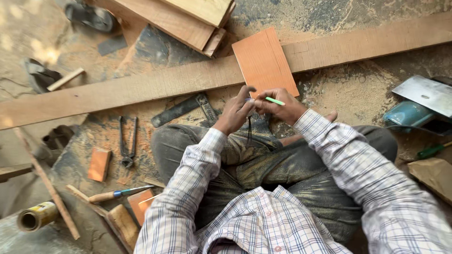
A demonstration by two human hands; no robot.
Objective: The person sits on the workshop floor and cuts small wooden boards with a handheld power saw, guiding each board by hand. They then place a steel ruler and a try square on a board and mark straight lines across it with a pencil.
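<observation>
I sit cross-legged on a sawdust-covered floor. My right hand (pixel 281 106) holds a thin green pencil (pixel 275 101) between its fingers. My left hand (pixel 236 113) meets it just to the left, pinching a small object with a dark cord (pixel 248 131) hanging down from it; the object itself is mostly hidden. Both hands hover over my knees, just in front of a small flat orange-brown board (pixel 263 61) that lies against a long plank (pixel 141 89).
Pincers (pixel 127 143) and a metal square (pixel 186 109) lie on the floor left of my hands. A chisel (pixel 117 194), small wood blocks (pixel 99 163) and a yellow can (pixel 37 216) sit lower left. A blue power tool (pixel 409 114) stands right. Stacked boards (pixel 188 21) lie behind.
</observation>
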